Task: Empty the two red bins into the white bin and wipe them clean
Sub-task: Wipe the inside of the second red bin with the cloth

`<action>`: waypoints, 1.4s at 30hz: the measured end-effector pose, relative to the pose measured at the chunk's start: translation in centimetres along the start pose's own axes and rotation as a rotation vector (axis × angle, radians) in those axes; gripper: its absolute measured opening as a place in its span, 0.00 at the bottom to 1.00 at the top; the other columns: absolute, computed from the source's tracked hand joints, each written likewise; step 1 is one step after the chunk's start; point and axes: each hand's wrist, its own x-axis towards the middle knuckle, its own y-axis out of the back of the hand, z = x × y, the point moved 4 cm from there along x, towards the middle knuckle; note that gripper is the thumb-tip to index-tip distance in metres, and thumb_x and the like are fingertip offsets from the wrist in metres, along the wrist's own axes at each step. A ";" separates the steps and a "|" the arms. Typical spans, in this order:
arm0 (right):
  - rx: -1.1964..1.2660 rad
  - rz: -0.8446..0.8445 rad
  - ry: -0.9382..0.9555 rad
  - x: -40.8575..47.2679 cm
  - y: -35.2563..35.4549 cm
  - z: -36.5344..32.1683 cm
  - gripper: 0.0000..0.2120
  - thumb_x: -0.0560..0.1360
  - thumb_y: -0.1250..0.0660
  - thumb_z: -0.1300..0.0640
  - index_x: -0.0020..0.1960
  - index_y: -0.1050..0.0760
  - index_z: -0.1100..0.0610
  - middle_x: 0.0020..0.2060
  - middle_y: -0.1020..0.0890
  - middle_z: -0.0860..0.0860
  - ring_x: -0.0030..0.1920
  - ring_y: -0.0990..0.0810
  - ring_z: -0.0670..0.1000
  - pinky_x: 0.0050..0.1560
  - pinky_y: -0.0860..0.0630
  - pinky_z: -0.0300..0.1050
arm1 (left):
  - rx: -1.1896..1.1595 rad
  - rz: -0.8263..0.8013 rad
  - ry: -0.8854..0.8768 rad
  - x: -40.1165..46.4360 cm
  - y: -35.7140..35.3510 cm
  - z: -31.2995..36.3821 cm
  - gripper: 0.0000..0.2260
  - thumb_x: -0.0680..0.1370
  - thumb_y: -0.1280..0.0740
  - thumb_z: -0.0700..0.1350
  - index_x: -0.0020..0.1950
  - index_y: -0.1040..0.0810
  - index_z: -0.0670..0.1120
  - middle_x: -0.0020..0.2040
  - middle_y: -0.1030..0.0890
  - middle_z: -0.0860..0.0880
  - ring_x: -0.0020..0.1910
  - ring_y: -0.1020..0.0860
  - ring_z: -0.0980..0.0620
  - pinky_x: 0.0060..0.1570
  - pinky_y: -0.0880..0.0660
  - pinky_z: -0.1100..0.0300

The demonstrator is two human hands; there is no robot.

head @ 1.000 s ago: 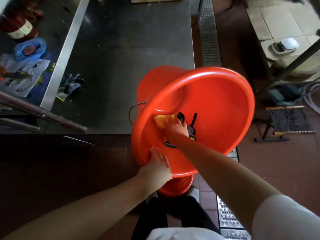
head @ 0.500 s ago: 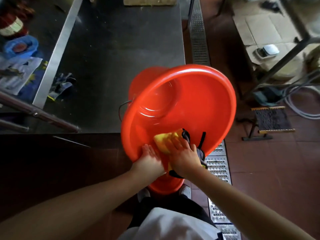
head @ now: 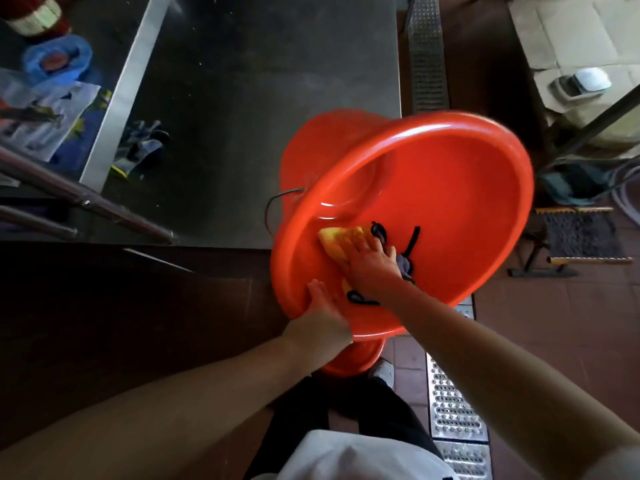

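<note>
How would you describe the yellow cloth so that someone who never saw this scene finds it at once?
Find the big red bin tilted toward the person in the middle of the view. Inside it, near the lower left wall, the right hand presses on the yellow cloth. It is the only yellow thing in the bin, with dark trim.

Round red plastic bin (head: 450, 188): glossy, smooth, bright highlights along rim and inner wall. Thin grey wire bail handle (head: 277, 206) at its side, metal. Yellow cleaning cloth w/ black-and-grey trim (head: 337, 242): soft fabric, matt, creased. Dark steel tabletop (head: 263, 81): dull brushed metal, speckled, w/ brighter polished strip (head: 124, 88) along left edge. Perforated metal floor grating (head: 450, 407): shiny, studded, rough. Reddish-brown floor tiles (head: 568, 327): matt. Flattened tan cardboard sheets (head: 561, 32): matt paper board. Blue plastic bag (head: 57, 60): thin, crinkled, slight sheen.
</note>
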 end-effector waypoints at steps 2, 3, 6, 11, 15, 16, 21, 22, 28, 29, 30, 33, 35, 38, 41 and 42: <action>-0.002 0.024 0.004 2.5 -0.3 0.0 0.26 0.84 0.49 0.45 0.80 0.47 0.48 0.80 0.46 0.51 0.76 0.44 0.59 0.70 0.42 0.65 | -0.019 -0.008 0.038 0.2 -0.4 0.4 0.22 0.69 0.28 0.56 0.49 0.15 0.38 0.46 0.17 0.33 0.45 0.17 0.32 0.44 0.20 0.40; 0.001 0.027 0.005 3.5 -0.4 0.0 0.26 0.83 0.49 0.44 0.80 0.46 0.48 0.80 0.45 0.51 0.76 0.44 0.59 0.69 0.41 0.65 | -0.024 0.000 0.047 0.2 -0.5 0.7 0.24 0.66 0.25 0.58 0.48 0.15 0.38 0.46 0.17 0.33 0.45 0.17 0.32 0.43 0.20 0.41; -0.003 0.015 -0.019 5.8 -0.6 -0.1 0.26 0.83 0.48 0.45 0.80 0.46 0.47 0.79 0.43 0.51 0.76 0.45 0.58 0.71 0.43 0.65 | -0.048 0.025 0.053 0.3 -1.0 0.8 0.26 0.64 0.23 0.57 0.48 0.15 0.35 0.45 0.18 0.30 0.44 0.18 0.30 0.42 0.20 0.39; -0.034 0.007 -0.001 4.0 -0.6 -0.6 0.29 0.82 0.44 0.47 0.80 0.48 0.47 0.80 0.45 0.50 0.78 0.47 0.57 0.71 0.46 0.67 | -0.068 0.030 0.090 -0.3 -1.2 0.5 0.27 0.67 0.27 0.60 0.51 0.15 0.37 0.46 0.17 0.33 0.45 0.17 0.33 0.45 0.20 0.42; -0.036 0.037 0.046 -1.9 -1.2 -0.4 0.31 0.81 0.44 0.44 0.81 0.51 0.45 0.80 0.49 0.47 0.78 0.49 0.55 0.70 0.43 0.66 | -0.022 0.099 0.053 -0.9 -0.6 0.5 0.20 0.68 0.29 0.52 0.51 0.15 0.38 0.45 0.17 0.33 0.44 0.17 0.32 0.43 0.20 0.40; -0.028 0.031 0.061 -3.6 -1.5 -0.3 0.32 0.81 0.44 0.43 0.81 0.51 0.44 0.81 0.50 0.47 0.79 0.50 0.54 0.70 0.43 0.66 | -0.010 0.101 0.041 -1.0 -0.8 0.7 0.19 0.70 0.31 0.51 0.53 0.15 0.40 0.46 0.16 0.34 0.45 0.17 0.33 0.45 0.20 0.39; -0.053 0.040 0.142 -10.9 -1.8 0.0 0.40 0.73 0.47 0.30 0.81 0.50 0.43 0.81 0.50 0.45 0.80 0.51 0.51 0.69 0.39 0.66 | 0.002 -0.039 -0.045 -1.1 -1.6 0.4 0.23 0.75 0.36 0.60 0.52 0.15 0.41 0.49 0.17 0.34 0.50 0.18 0.32 0.49 0.23 0.36; -0.064 0.043 0.152 -11.8 -1.8 0.0 0.43 0.71 0.47 0.29 0.81 0.52 0.43 0.81 0.50 0.46 0.80 0.51 0.51 0.69 0.39 0.66 | 0.026 -0.037 -0.064 -1.1 -1.5 0.3 0.22 0.76 0.36 0.58 0.53 0.16 0.41 0.50 0.17 0.33 0.51 0.19 0.30 0.50 0.24 0.34; -0.258 0.055 0.138 -13.1 -1.0 -1.1 0.47 0.72 0.36 0.35 0.82 0.56 0.47 0.81 0.50 0.51 0.79 0.47 0.56 0.68 0.36 0.59 | -0.004 -0.074 -0.118 -1.8 -1.1 -1.3 0.22 0.77 0.46 0.50 0.53 0.16 0.40 0.49 0.17 0.32 0.49 0.19 0.30 0.50 0.23 0.36; -0.285 0.077 0.146 -13.2 -0.5 -1.1 0.45 0.72 0.35 0.36 0.82 0.52 0.48 0.81 0.47 0.52 0.79 0.44 0.56 0.66 0.34 0.58 | 0.003 -0.046 -0.118 -2.0 -1.1 -1.9 0.22 0.76 0.45 0.51 0.50 0.15 0.40 0.47 0.16 0.34 0.47 0.18 0.32 0.49 0.21 0.39; -0.324 0.098 0.166 -13.4 0.1 -1.0 0.44 0.71 0.34 0.37 0.81 0.46 0.48 0.80 0.42 0.52 0.77 0.40 0.57 0.63 0.32 0.56 | 0.017 0.005 -0.100 -2.3 -1.0 -2.7 0.23 0.76 0.43 0.55 0.48 0.14 0.41 0.44 0.16 0.36 0.44 0.17 0.35 0.47 0.20 0.42; -0.485 0.184 0.223 -14.2 2.2 0.6 0.35 0.65 0.24 0.43 0.70 0.24 0.51 0.68 0.22 0.54 0.68 0.24 0.60 0.50 0.23 0.54 | 0.119 0.058 -0.154 -3.2 -1.6 -4.8 0.28 0.75 0.37 0.64 0.55 0.17 0.40 0.48 0.16 0.37 0.47 0.17 0.36 0.52 0.23 0.42; -0.564 0.281 0.248 -14.6 3.4 2.1 0.28 0.65 0.22 0.50 0.65 0.20 0.52 0.64 0.20 0.55 0.65 0.21 0.61 0.46 0.22 0.53 | 0.110 0.063 -0.207 -4.0 -2.1 -5.9 0.26 0.79 0.40 0.60 0.60 0.20 0.39 0.54 0.17 0.37 0.53 0.19 0.36 0.59 0.29 0.38; -0.617 0.360 0.302 -14.6 4.1 2.8 0.25 0.65 0.22 0.54 0.62 0.18 0.54 0.63 0.19 0.56 0.64 0.21 0.63 0.46 0.22 0.58 | 0.180 0.120 -0.175 -4.8 -2.0 -7.6 0.29 0.79 0.42 0.64 0.59 0.21 0.39 0.53 0.17 0.38 0.55 0.20 0.38 0.65 0.37 0.35; -0.628 0.370 0.311 -14.7 4.1 2.2 0.24 0.64 0.21 0.52 0.60 0.18 0.53 0.61 0.18 0.55 0.64 0.22 0.63 0.47 0.23 0.59 | 0.130 0.134 -0.072 -4.6 -2.0 -7.1 0.31 0.80 0.42 0.63 0.67 0.26 0.38 0.61 0.22 0.34 0.62 0.25 0.33 0.68 0.45 0.29; -0.635 0.370 0.311 -14.6 4.1 2.1 0.25 0.64 0.22 0.51 0.60 0.18 0.53 0.61 0.18 0.54 0.64 0.22 0.62 0.47 0.23 0.59 | 0.083 0.122 -0.034 -4.3 -1.9 -6.3 0.34 0.80 0.43 0.63 0.72 0.32 0.37 0.65 0.26 0.32 0.65 0.28 0.31 0.68 0.46 0.29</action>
